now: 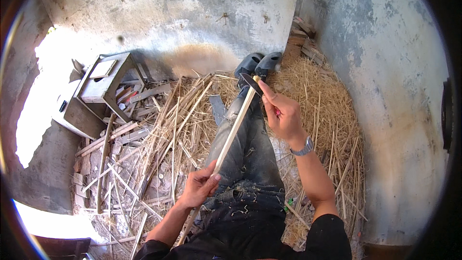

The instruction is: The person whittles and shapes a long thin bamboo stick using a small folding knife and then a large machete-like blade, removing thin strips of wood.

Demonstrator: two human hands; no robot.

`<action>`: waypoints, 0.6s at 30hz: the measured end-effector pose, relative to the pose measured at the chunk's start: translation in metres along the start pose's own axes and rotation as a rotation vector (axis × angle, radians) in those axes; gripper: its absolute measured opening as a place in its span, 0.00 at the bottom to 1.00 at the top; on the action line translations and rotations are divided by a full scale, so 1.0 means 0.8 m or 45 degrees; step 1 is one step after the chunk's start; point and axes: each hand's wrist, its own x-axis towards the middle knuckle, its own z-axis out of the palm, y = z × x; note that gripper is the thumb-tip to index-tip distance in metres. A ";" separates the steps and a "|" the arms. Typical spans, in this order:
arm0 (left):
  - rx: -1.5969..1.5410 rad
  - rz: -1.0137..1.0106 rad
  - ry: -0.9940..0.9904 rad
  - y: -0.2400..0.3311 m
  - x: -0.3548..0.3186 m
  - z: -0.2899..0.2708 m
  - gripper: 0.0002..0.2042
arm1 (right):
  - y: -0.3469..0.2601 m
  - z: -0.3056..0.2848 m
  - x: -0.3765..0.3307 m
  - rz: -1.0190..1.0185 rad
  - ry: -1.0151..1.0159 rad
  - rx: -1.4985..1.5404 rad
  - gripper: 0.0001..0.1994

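The left hand (199, 187) is curled tight around the low end of a long, thin stick (234, 129), close to the lap. The right hand (283, 113) is stretched out farther away, gripping a dark knife (250, 83) pressed against the stick's top end. The stick is pale, straight and smooth, lying along the legs. Dry yellow straw (327, 115) lies all around both hands.

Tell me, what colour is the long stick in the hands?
Pale tan stick, seen best in the head view.
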 end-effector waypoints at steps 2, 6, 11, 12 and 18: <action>-0.187 -0.045 -0.016 0.000 0.006 0.010 0.23 | -0.004 0.017 -0.007 -0.107 -0.086 0.020 0.27; -0.359 -0.146 -0.021 0.012 0.028 0.028 0.24 | -0.035 0.037 -0.049 -0.272 -0.414 0.008 0.25; -0.455 -0.189 -0.163 0.021 0.029 0.038 0.23 | 0.025 0.020 -0.011 0.097 0.060 0.035 0.25; -0.459 -0.190 -0.201 0.023 0.030 0.040 0.22 | 0.022 0.025 -0.019 -0.005 0.010 0.044 0.25; -0.411 -0.183 -0.037 0.007 0.036 0.035 0.24 | -0.020 0.028 -0.055 -0.202 -0.464 -0.049 0.21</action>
